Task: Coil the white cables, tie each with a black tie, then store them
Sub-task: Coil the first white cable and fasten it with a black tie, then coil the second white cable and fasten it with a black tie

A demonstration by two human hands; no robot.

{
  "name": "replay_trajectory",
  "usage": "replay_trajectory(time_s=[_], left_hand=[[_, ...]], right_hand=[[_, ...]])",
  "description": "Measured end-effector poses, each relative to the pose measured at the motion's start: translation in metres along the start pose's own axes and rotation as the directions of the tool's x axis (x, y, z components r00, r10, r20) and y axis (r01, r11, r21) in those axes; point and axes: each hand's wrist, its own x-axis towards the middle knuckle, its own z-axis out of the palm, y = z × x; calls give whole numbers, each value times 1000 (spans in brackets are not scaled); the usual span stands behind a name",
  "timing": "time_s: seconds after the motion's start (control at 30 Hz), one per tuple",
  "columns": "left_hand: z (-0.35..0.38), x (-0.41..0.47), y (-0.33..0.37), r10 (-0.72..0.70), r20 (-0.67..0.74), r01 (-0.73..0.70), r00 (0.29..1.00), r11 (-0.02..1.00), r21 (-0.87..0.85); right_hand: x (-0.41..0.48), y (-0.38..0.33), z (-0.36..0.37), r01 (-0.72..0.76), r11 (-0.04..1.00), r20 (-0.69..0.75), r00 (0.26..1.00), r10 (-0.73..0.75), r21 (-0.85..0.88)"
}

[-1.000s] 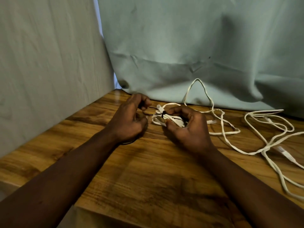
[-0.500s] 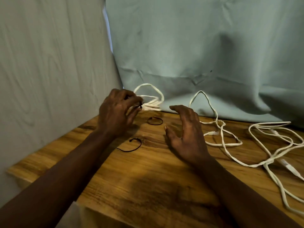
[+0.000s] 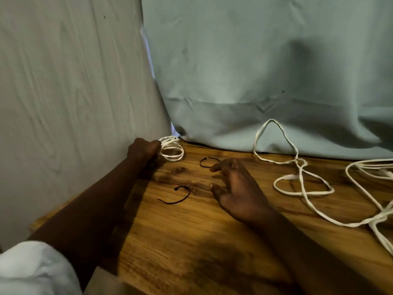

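My left hand (image 3: 143,150) grips a small coiled white cable (image 3: 172,149) at the table's far left corner, where the coil touches the wood beside the wall. My right hand (image 3: 236,184) hovers with relaxed, spread fingers over the middle of the table, holding nothing. Two loose black ties lie on the wood: one (image 3: 207,162) just beyond my right fingertips, the other (image 3: 177,195) nearer, to the left of my right thumb. A long uncoiled white cable (image 3: 297,184) sprawls in loops across the right side.
The wooden table (image 3: 191,241) meets a pale wall panel (image 3: 74,92) on the left and a light green curtain (image 3: 265,71) at the back. More tangled white cable (image 3: 378,218) lies at the far right edge. A white sleeve (image 3: 36,271) shows at bottom left.
My left hand carried the coiled cable away from my right hand to the far left corner and lowered it onto the table. My right hand let go and opened.
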Motion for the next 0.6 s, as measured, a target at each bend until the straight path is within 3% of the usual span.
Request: replay_trajectory(time_s=[0.1,0.17,0.3,0.43,0.6], left_hand=[[5,12,-10,23,-66,-15,998,992,124],[11,13,-11,101,-87,-69,991,946,315],[22,7,-11,348,21,-269,937,683,679],[27,11,-10,357,80,-293,931,596,748],[28,12,-16,411,-21,-303,911,705,641]], right_hand=[[2,1,1,-3,999,48,999,4,-34],[3,1,2,-5,998,72,997,9,-67],[3,1,3,-23,996,83,996,31,-87],[5,2,5,-36,994,82,996,44,-99],[5,2,4,-46,995,83,995,53,-90]])
